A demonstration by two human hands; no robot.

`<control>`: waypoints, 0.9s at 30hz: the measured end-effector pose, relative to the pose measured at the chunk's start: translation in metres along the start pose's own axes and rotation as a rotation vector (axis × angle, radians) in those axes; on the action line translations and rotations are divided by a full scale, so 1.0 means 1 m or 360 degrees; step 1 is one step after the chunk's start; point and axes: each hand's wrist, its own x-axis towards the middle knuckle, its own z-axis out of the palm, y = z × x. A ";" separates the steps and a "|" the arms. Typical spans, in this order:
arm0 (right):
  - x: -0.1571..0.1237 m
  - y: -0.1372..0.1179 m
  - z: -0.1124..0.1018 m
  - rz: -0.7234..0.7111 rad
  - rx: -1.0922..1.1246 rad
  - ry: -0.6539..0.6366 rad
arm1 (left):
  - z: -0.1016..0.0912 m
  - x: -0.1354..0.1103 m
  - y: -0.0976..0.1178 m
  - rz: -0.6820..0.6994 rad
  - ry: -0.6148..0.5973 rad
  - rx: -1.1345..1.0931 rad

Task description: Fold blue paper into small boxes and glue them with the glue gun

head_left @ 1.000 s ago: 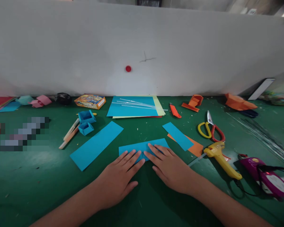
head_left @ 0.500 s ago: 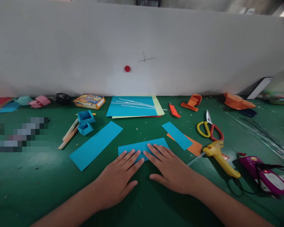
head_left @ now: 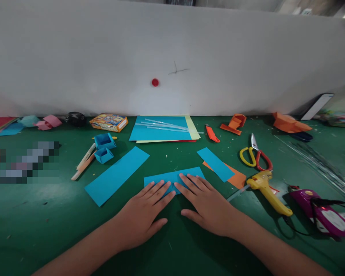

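- My left hand point(head_left: 145, 214) and right hand point(head_left: 208, 203) lie palm down, fingers slightly apart, clamped on nothing.
- Under my fingertips, the middle blue strip point(head_left: 170, 176) lies on the green table point(head_left: 172, 255) straight ahead of me; my thumbs are off it.
- I judge this step to be pressing or creasing its near edge; my fingers hide any fold.
- The next move seems to call for even pressure outward from the middle, without skewing the paper.
- Beyond, a longer blue strip point(head_left: 117, 176) lies left, a shorter blue strip point(head_left: 214, 163) right, over orange paper point(head_left: 238, 179).
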 end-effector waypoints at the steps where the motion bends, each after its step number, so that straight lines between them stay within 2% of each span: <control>1: 0.000 0.000 0.000 0.0004 0.0005 -0.0005 | 0.000 0.000 0.000 0.0001 0.0003 -0.0004; 27: 0.002 0.001 -0.007 0.0049 0.0214 -0.0167 | 0.003 -0.003 -0.003 0.0026 0.0051 -0.0011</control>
